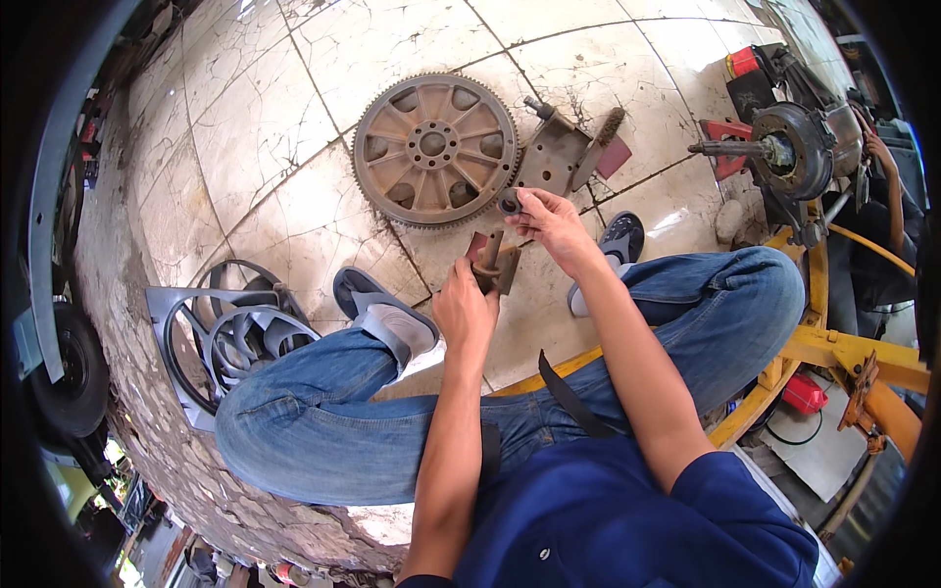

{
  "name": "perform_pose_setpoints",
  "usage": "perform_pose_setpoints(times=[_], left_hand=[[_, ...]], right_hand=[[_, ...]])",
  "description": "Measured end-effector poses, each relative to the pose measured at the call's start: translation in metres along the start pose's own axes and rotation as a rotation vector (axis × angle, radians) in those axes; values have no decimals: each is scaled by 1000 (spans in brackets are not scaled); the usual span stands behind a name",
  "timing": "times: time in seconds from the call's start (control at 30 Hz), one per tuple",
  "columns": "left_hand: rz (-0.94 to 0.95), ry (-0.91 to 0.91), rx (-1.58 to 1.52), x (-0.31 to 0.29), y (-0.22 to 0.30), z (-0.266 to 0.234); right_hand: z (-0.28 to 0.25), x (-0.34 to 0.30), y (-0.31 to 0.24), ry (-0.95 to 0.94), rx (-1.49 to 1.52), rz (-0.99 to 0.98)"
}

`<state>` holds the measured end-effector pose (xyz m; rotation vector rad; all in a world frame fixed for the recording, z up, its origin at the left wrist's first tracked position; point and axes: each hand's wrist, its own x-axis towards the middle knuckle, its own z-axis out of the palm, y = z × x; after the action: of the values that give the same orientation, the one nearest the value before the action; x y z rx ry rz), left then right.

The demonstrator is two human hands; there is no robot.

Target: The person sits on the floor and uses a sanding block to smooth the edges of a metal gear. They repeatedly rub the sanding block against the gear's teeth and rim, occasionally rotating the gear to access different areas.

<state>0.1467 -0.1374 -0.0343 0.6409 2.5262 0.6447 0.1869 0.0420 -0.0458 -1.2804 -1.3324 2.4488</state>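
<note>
My left hand [465, 302] is closed around a rusty metal bracket [506, 267] with a short pin standing up from it. A small reddish patch shows beside the pin. Between the thumb and fingers of my right hand [555, 229] is a small dark ring [509, 202], held just above the bracket near the flywheel's edge. The rusty toothed flywheel [427, 120] lies flat on the tiles beyond both hands. To its right are a brown metal plate [547, 155] with holes, a wire brush [600, 143] and a piece of reddish sandpaper [615, 159].
A grey fan shroud [184, 365] with fan blades leans by my left knee. Yellow metal framing [851, 355] stands on the right, below a dark hub and shaft assembly [790, 149]. Another person's arm [887, 176] reaches in at the far right.
</note>
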Motion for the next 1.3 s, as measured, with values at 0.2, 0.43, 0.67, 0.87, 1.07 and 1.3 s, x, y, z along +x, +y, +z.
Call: perform_pose_setpoints(times=[0.2, 0.43, 0.67, 0.87, 1.07, 1.3], left_hand=[[-8, 87, 76, 19, -5, 10], [26, 28, 73, 18, -3, 31], [2, -16, 23, 18, -4, 41], [23, 8, -49, 17, -8, 40], [21, 151, -65, 20, -5, 28], [-13, 308, -1, 28, -9, 6]], right_hand=[[7, 11, 28, 2, -247, -191], [-3, 13, 33, 28, -312, -231], [-7, 9, 32, -101, -480, -198], [-12, 11, 37, -94, -538, -192], [0, 2, 30, -238, -469, -159], [-29, 23, 49, 102, -419, -180]])
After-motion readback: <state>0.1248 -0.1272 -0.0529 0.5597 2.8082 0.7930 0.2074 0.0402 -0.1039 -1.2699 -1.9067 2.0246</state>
